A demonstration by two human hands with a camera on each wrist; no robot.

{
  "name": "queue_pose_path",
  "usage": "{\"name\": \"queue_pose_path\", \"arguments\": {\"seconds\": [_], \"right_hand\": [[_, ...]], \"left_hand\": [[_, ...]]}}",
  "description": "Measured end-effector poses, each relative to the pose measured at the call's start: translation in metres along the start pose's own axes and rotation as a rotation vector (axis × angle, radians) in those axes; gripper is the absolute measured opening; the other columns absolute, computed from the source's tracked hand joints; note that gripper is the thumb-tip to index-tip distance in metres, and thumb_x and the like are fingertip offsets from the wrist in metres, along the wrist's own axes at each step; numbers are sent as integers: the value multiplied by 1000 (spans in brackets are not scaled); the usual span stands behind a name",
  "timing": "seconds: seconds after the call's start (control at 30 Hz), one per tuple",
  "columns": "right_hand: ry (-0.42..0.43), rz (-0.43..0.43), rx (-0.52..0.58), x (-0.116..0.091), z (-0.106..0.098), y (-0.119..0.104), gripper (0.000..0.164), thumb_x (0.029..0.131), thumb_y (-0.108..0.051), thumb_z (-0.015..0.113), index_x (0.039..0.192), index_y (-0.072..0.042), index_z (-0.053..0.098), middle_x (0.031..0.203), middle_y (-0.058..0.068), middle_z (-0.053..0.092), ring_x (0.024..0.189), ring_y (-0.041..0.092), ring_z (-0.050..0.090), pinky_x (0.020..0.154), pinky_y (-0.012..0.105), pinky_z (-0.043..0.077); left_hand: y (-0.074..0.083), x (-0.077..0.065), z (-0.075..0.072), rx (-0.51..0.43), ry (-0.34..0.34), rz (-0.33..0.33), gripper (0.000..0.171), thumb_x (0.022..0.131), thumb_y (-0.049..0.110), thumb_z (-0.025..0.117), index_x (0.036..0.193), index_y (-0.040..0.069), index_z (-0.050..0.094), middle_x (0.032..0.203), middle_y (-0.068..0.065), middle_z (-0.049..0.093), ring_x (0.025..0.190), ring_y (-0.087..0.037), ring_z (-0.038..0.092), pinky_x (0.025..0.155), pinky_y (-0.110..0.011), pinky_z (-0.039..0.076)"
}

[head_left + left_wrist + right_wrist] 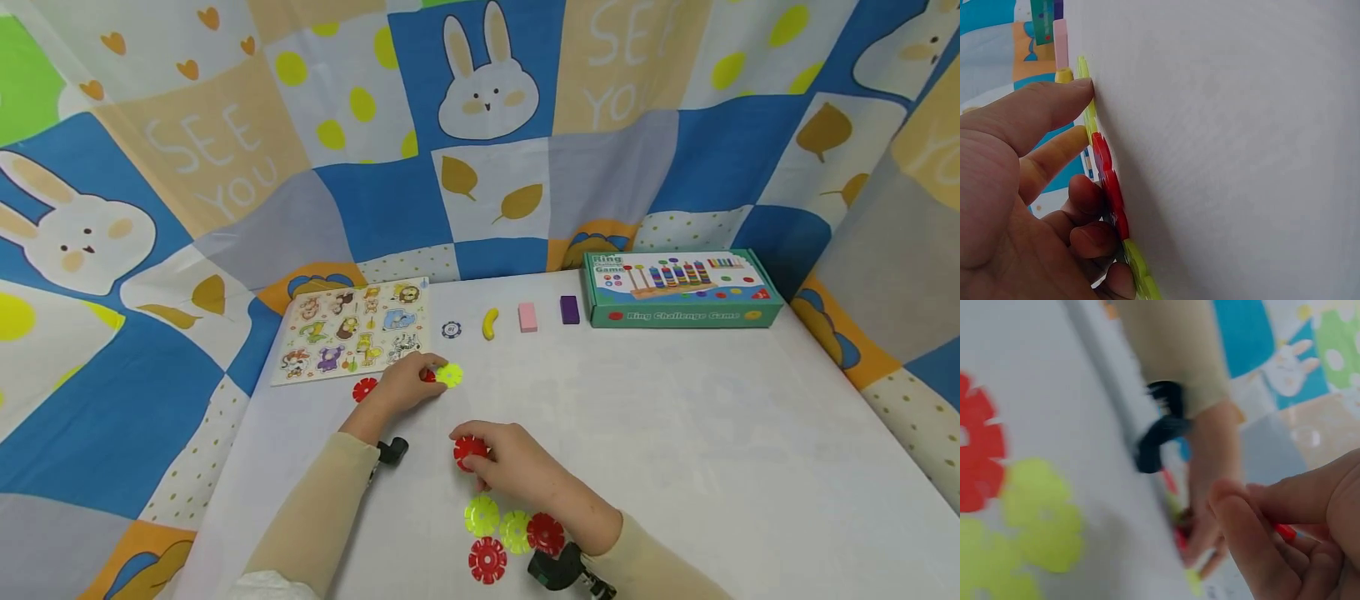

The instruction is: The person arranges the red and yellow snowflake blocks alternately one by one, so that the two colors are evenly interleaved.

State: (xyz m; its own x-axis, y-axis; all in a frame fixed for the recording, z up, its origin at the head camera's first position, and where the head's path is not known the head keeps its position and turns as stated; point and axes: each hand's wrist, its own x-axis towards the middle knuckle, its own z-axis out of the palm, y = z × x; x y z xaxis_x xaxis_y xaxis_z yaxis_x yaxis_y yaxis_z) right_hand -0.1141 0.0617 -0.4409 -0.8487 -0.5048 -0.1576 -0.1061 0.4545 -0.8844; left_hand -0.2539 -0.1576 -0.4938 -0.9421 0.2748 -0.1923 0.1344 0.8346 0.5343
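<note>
the animal board (375, 321) lies flat at the far left of the white table (712, 433). below its edge, the first red disc (365, 389) marks the left end of a row. the left hand (405, 387) covers the middle of this row, where an inner yellow-green disc (1138, 265) sits beside the second red disc (1110, 181); whether these pieces interlock is hard to tell at this angle. at the right end, the thumb and index finger pinch the end yellow-green disc (450, 377), narrowly spaced.

the right hand (517, 467) grips the third red disc (467, 450) between thumb and curled fingers, apart from the row. near it lie four loose pieces: left yellow-green disc (482, 516), lower red disc (487, 560), middle yellow-green disc (515, 532) and right red disc (545, 533).

progress, as judged: four discs appear set out in alternating colours; one is in hand; four are left.
</note>
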Motion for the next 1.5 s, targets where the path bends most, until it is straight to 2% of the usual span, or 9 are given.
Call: {"name": "queue_pose_path", "arguments": {"seconds": [0.13,0.33,0.57,0.7,0.9,1.1,1.33,1.5], "right_hand": [[15,-34,36,0,-20,-11,50,86,-16,70,133,-24,53,94,-5,63,75,17,64,62,26,51],[128,-42,8,11,-48,-20,59,83,-19,73,137,-25,51,113,-4,59,92,17,56,72,25,52],[285,-23,11,37,-68,-17,56,76,-15,79,129,-19,59,102,-2,62,86,18,58,72,26,52],[330,7,24,58,-74,-9,56,76,-14,79,128,-15,59,103,1,63,88,19,58,74,26,52],[330,76,51,92,-72,11,54,81,-9,74,132,-12,55,113,6,61,94,20,57,78,28,52],[309,141,-37,118,-60,40,53,81,-7,73,131,-9,56,110,10,62,93,21,56,80,29,51],[253,211,-162,124,-48,55,53,81,-18,75,131,-10,56,119,7,59,103,22,51,89,35,47],[282,224,-235,125,-45,61,53,78,-25,78,125,-11,60,109,6,58,98,21,50,86,34,47]], "left_hand": [[-1,1,0,3,2,12,43,82,33,73,122,24,62,112,0,58,100,-19,50,90,-41,42],[-3,2,1,-6,-2,-4,44,81,34,74,122,25,62,110,2,57,98,-18,49,88,-40,42],[-4,5,2,2,-16,-28,45,81,36,74,123,25,62,109,4,55,94,-18,47,82,-35,40],[-3,6,2,5,-14,-25,45,80,37,73,122,25,62,104,4,54,92,-18,46,79,-35,39],[-4,7,2,10,-9,-18,44,80,37,74,122,25,63,105,4,55,93,-18,46,80,-35,39],[-5,7,2,12,-19,-18,44,81,37,73,122,25,62,102,3,54,91,-18,47,78,-34,39],[-6,7,2,17,-20,-9,44,81,37,73,122,26,62,96,4,53,89,-17,47,76,-34,39],[-6,5,1,19,-19,-8,44,81,39,73,121,27,62,99,5,53,91,-17,47,79,-33,39]]}}
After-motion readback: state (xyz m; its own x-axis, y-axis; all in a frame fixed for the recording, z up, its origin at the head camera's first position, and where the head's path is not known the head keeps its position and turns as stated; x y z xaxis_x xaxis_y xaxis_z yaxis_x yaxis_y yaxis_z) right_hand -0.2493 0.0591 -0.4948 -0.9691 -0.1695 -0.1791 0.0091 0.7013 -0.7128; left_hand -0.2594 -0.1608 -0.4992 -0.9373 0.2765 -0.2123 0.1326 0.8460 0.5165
